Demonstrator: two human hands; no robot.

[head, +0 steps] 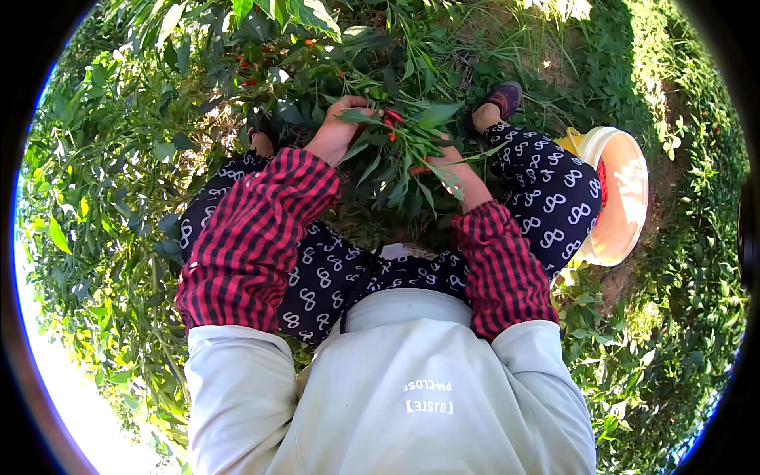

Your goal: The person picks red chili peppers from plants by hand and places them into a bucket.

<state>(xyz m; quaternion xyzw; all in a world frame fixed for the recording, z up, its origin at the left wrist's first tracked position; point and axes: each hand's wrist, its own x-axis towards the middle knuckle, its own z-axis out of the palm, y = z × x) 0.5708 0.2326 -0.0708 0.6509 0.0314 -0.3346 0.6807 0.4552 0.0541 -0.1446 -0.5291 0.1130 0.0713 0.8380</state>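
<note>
A leafy chili pepper branch (409, 142) spans the space between my two hands. Red chili peppers (392, 119) show among its leaves, close to the fingertips of my left hand (339, 127). Those fingers are bent at the stems; leaves cover part of them, so what they grip is unclear. At the branch's right side is my right hand (452, 169), with its fingers partly hidden behind leaves. A reddish-orange thing, perhaps a pepper, lies by these fingers. Beyond my left hand, more red peppers (248, 82) hang in the dark foliage.
A white bucket (623, 202) with red contents stands on its side of my right knee, opening tilted into view. Dense green plants (107, 196) rise at the left and more grow at the right. My right shoe (506, 100) rests among low weeds.
</note>
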